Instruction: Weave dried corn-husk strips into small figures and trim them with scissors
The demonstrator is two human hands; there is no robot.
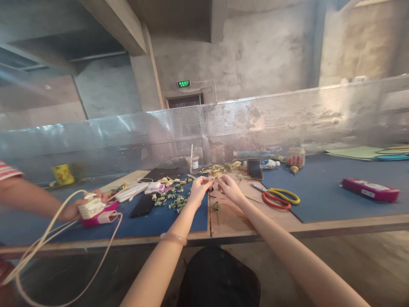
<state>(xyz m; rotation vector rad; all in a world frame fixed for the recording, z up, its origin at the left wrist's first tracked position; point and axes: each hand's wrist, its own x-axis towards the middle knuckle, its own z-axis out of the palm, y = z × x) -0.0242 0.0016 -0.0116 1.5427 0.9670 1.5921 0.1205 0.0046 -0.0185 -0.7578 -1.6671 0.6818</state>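
Note:
My left hand (201, 191) and my right hand (230, 190) meet over the middle of the worktable, fingertips pinched together. A pale, thin strip (192, 176) sticks out beyond my left fingers, and something small and light sits between both hands, too small to make out. Left of my left hand, many small crumpled green pieces (174, 198) lie scattered on a blue mat. Behind my fingers runs a heap of yellowish strips (220, 168). One dark green piece (217, 206) rests on the bare wood below my hands. Scissors with red and yellow handles (281, 197) lie open right of my right hand.
At left, another person's hand (99, 197) touches a pink power strip (92, 219) with plugs and cables. A black phone (142, 205), a cup (194, 163), a jar (295, 157) and a magenta box (370, 189) stand about. A perforated metal screen (255, 123) closes the back.

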